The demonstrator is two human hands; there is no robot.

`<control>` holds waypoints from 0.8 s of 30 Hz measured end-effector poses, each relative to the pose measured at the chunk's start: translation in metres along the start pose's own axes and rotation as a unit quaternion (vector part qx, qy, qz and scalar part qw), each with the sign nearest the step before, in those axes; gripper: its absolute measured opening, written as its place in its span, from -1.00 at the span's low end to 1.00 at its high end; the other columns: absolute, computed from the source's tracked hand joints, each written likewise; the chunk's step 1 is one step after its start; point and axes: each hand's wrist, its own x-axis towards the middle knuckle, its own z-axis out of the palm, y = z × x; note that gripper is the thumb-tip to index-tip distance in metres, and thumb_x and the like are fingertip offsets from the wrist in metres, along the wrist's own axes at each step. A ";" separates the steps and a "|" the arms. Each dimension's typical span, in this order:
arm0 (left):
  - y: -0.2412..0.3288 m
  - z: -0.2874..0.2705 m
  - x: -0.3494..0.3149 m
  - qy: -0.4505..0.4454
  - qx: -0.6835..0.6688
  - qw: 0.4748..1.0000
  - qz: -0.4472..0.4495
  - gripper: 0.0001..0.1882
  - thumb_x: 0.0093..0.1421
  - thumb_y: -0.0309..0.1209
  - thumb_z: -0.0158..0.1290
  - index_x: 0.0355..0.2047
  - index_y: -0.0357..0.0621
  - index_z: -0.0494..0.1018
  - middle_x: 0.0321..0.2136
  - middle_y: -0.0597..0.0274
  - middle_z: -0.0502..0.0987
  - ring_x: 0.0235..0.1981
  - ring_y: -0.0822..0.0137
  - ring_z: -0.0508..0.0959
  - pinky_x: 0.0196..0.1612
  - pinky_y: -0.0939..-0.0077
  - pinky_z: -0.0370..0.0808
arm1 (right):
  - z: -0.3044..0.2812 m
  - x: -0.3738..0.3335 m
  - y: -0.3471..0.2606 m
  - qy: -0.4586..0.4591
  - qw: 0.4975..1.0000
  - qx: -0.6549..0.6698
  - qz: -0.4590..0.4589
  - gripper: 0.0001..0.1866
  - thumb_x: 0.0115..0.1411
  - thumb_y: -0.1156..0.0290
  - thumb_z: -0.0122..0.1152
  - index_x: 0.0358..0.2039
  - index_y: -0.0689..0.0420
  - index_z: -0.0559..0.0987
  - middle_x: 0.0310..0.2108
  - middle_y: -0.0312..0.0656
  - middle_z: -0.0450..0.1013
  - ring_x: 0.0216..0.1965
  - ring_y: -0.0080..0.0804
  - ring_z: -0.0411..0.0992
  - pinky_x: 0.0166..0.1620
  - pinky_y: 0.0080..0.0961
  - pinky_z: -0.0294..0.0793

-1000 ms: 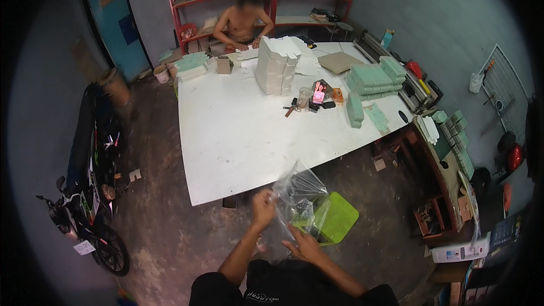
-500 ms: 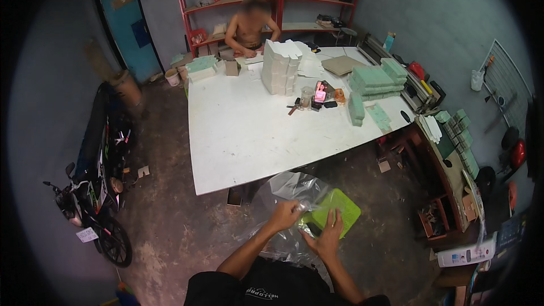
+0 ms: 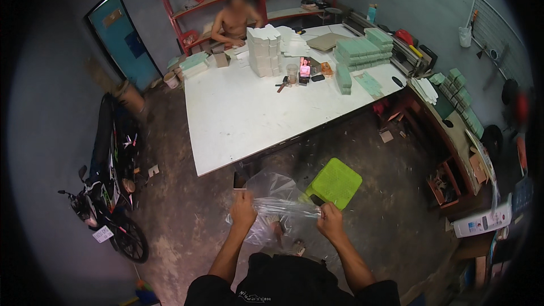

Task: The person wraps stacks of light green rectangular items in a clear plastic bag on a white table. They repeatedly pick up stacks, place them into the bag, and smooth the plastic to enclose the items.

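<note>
A large clear plastic bag is stretched between my two hands in front of my body. My left hand is closed on its left side, and my right hand grips its right side. The part between the hands is pulled taut, while loose film spreads above and hangs below, over the floor and my feet. Just beyond my right hand is a lime-green plastic stool, its square top facing up.
A white table lies ahead, bearing stacked white boxes, green stacks and a propped phone. A person sits at its far side. A motorcycle stands left; a wooden desk is at right.
My hands have moved apart, the left one to the left, and the bag is now drawn tight between them. My right hand no longer lies over the green stool. The view has shifted.
</note>
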 end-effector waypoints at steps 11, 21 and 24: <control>-0.104 0.040 -0.093 -0.266 -0.043 0.940 -0.207 -0.68 0.04 -0.44 0.16 -0.16 -0.17 0.64 -0.15 -0.21 0.65 -0.08 -0.21 0.64 0.02 0.00 0.56 | -0.047 -0.075 0.085 -0.309 0.900 -0.144 0.273 -0.82 0.05 0.55 0.21 -0.29 0.26 0.59 -0.18 0.21 0.55 -0.13 0.24 0.54 -0.10 0.02 0.54; 0.037 -0.172 0.081 0.344 -0.259 0.898 -0.092 -0.74 0.17 -0.43 0.16 -0.16 -0.29 0.61 -0.29 -0.08 0.67 -0.30 0.14 0.67 -0.19 0.27 0.58 | -0.122 0.102 -0.072 0.358 0.927 0.039 -0.108 -0.62 0.14 0.54 0.25 0.01 0.25 0.58 -0.42 -0.01 0.52 -0.33 -0.09 0.56 -0.25 -0.15 0.56; 0.020 -0.163 0.052 0.425 -0.210 0.875 0.101 -0.76 0.22 -0.42 0.13 -0.13 -0.24 0.61 -0.30 -0.04 0.65 -0.34 0.17 0.64 -0.25 0.32 0.56 | -0.116 0.064 -0.062 0.311 0.928 -0.026 -0.203 -0.64 0.12 0.53 0.30 -0.03 0.25 0.61 -0.38 0.00 0.50 -0.30 -0.05 0.52 -0.21 -0.12 0.55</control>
